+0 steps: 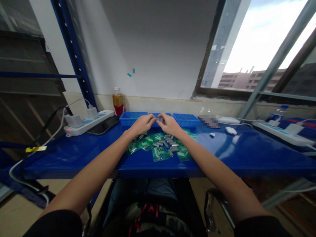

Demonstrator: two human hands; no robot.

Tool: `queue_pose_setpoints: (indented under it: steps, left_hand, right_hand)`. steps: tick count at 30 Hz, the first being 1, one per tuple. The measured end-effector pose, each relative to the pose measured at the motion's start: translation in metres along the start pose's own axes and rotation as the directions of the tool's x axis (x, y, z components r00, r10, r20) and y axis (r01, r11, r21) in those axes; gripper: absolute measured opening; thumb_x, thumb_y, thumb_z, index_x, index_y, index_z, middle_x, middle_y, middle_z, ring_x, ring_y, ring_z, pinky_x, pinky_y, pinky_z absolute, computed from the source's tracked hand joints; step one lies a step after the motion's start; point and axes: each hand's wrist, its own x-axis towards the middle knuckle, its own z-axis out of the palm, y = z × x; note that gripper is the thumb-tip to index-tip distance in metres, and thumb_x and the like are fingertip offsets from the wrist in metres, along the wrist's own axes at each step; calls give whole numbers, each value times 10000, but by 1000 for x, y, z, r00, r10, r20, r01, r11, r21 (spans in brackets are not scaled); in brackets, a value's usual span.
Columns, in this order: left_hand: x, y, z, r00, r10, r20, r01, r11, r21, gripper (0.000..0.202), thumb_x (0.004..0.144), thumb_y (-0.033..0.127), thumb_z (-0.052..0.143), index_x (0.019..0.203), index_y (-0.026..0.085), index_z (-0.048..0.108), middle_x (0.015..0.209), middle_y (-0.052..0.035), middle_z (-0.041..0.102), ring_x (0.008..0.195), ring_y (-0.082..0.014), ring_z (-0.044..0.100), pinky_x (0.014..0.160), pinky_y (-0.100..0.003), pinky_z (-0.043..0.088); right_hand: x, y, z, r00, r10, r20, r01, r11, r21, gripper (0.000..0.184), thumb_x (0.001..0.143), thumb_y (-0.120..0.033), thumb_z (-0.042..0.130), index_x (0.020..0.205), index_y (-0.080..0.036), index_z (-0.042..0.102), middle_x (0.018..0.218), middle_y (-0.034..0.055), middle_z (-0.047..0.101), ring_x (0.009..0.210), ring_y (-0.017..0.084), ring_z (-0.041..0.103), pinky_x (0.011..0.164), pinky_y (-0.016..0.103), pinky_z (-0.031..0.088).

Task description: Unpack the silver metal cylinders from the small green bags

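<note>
My left hand [142,124] and my right hand [169,123] meet fingertip to fingertip above a pile of small silver metal parts [165,143] and green plastic bags [160,153] on the blue table [234,154]. Both hands pinch a tiny piece between them; it is too small to name. Just behind the hands stand three blue trays: left [129,118], middle [156,124], hidden mostly by my fingers, and right [186,120].
A white power strip [87,122] with chargers and a dark phone [103,125] lie at the left. A bottle [118,103] stands by the wall. A white mouse [231,130] and a second power strip [283,133] lie right. Blue shelving [71,49] rises at the left.
</note>
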Motion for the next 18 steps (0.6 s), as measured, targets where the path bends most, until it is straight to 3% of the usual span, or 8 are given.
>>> queue_pose_setpoints:
  steps: [2,7,11,13,18]
  left_hand:
    - [0,0,0,1000,-10,9,10,1000,12,309,941,344,329,841,169,564,765,-42,628,725,-182,576,639,-277,383]
    - [1,0,0,999,-23,47,23,1000,-5,379,953,371,285,785,172,561,725,-38,623,703,-179,577,650,-281,394]
    - [-1,0,1,1000,-15,6,15,998,-68,278,918,361,405,1047,163,552,828,-48,642,723,-179,589,671,-288,422]
    - [-2,-1,3,1000,-3,-13,2,995,-99,341,879,336,487,1170,158,483,904,-59,638,704,-167,583,661,-285,434]
    - [-1,-2,5,998,53,-35,-56,996,-76,202,877,291,485,1032,169,527,943,-71,631,757,-171,579,696,-293,437]
  right_hand:
    - [0,1,0,999,-37,-9,37,999,25,221,837,-237,564,1040,-155,536,728,3,591,682,150,550,667,249,382]
    - [1,1,-1,998,-67,-6,67,998,17,113,880,-250,500,925,-166,562,778,29,605,708,150,545,689,254,386]
    - [2,0,-2,1000,-26,-16,26,1000,-18,191,926,-264,425,836,-172,566,795,53,625,747,161,558,693,259,373]
    - [2,0,-3,1000,-6,-19,6,999,-45,237,940,-260,393,789,-175,555,778,57,622,742,163,559,682,261,363]
    - [2,-2,-2,1000,-8,-12,7,997,-83,311,957,-261,344,716,-182,523,687,41,583,663,155,531,641,264,347]
